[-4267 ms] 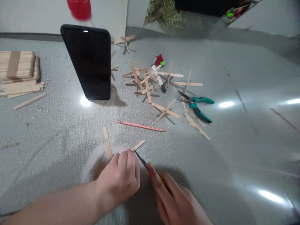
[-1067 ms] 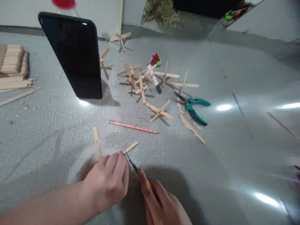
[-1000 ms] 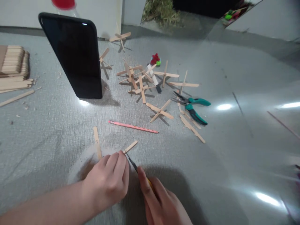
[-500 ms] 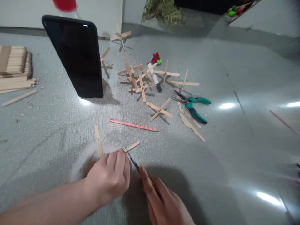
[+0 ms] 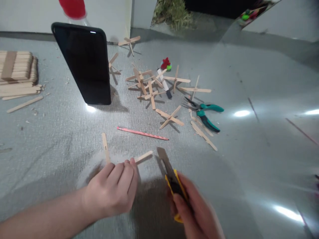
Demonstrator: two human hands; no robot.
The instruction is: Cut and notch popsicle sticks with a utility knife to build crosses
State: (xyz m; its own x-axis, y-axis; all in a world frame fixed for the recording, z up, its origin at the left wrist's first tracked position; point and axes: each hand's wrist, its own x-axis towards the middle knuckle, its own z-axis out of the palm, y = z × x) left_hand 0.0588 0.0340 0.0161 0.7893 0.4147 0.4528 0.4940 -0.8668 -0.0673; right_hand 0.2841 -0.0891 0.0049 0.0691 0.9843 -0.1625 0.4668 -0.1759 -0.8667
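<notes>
My left hand [image 5: 113,189] is closed on a wooden craft stick [image 5: 144,156], whose free end sticks out to the right of the fingers. The rest of that stick is hidden under the hand. My right hand [image 5: 194,207] grips a yellow and black utility knife [image 5: 174,182], its blade out and tilted up to the left, apart from the stick. Another craft stick [image 5: 105,146], with a small slot in it, lies just beyond my left hand. A pink pencil [image 5: 143,133] rests on the table farther out.
A dark phone [image 5: 86,66] stands upright before a red-capped bottle [image 5: 72,8]. Several crossed-stick pieces [image 5: 170,118] lie around a white marker-like stick [image 5: 164,83]. Green-handled pliers [image 5: 209,116] rest at right on cut sticks. Bundled craft sticks [image 5: 22,66] sit at left.
My right hand has drawn the knife away from the stick, to the right, and turned it so the blade's flat side shows. My left hand still holds the stick, shifted slightly.
</notes>
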